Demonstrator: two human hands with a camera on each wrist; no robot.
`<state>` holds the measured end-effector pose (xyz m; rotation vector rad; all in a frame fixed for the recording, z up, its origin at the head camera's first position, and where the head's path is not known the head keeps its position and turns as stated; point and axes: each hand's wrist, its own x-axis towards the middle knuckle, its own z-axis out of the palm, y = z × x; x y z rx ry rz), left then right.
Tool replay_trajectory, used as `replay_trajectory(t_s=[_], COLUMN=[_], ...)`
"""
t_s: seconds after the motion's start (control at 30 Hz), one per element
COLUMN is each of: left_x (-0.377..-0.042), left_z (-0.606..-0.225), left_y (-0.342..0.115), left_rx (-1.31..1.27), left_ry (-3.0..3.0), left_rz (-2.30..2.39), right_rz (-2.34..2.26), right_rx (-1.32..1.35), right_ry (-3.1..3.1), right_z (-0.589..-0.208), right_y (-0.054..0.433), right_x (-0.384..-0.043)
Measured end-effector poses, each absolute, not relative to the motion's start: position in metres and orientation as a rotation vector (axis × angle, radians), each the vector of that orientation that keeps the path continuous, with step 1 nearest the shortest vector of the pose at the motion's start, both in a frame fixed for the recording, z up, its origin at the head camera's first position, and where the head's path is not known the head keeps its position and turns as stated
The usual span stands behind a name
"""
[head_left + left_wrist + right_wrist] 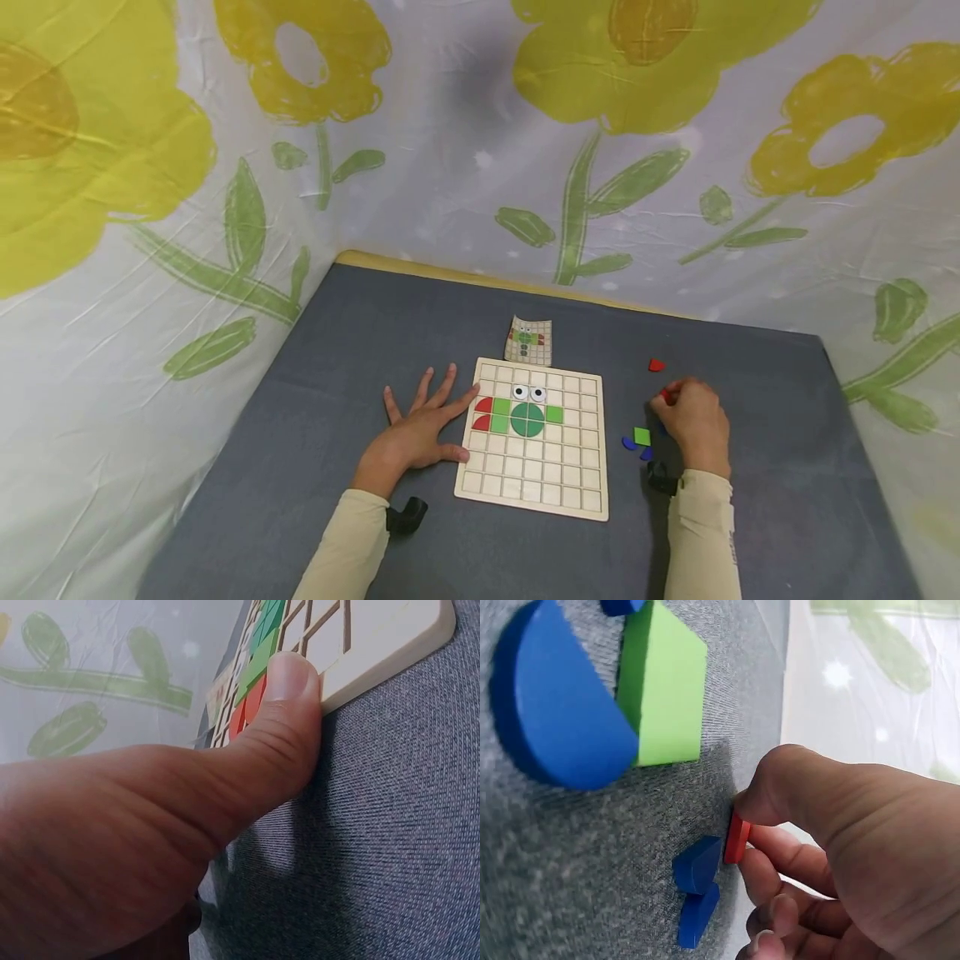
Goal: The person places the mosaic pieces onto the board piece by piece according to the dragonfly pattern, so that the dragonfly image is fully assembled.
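My left hand (412,433) lies with spread, straight fingers at the left edge of a wooden grid board (540,483); thumb and index fingertip touch its rim. On the board sit two googly-eye pieces (528,393), a green circle made of quarter pieces (527,420), light green squares (499,415) on the left and one on the right (554,414), and two red quarter pieces (482,414). Right of the board, my right hand (697,421) pinches a red piece (736,838) between thumb and fingers, close over the cloth. Blue pieces (697,866) lie just beside it.
A small pattern card (529,342) with a curled corner stands behind the board. Another red piece (656,365) lies beyond my right hand. A light green square (642,436) and blue pieces (629,443) lie between board and right wrist. Flower-printed fabric (450,167) walls the grey table.
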<state>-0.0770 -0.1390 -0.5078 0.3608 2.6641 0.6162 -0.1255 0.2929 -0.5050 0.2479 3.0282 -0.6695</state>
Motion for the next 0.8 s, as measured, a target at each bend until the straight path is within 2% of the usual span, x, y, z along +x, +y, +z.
replay_trajectory(t_s=[0.5, 0.8], left_x=[-0.078, -0.079], left_z=[-0.508, -0.509], left_y=[-0.138, -0.138], left_rx=[0.350, 0.351], left_ry=[2.648, 2.642], left_rz=[0.621, 0.621], right_rz=[-0.773, -0.924], right_rx=[0.204, 0.053], right_ry=[3.068, 2.999], right_z=[-0.497, -0.481], right_y=[0.287, 0.249], right_x=[-0.119, -0.107])
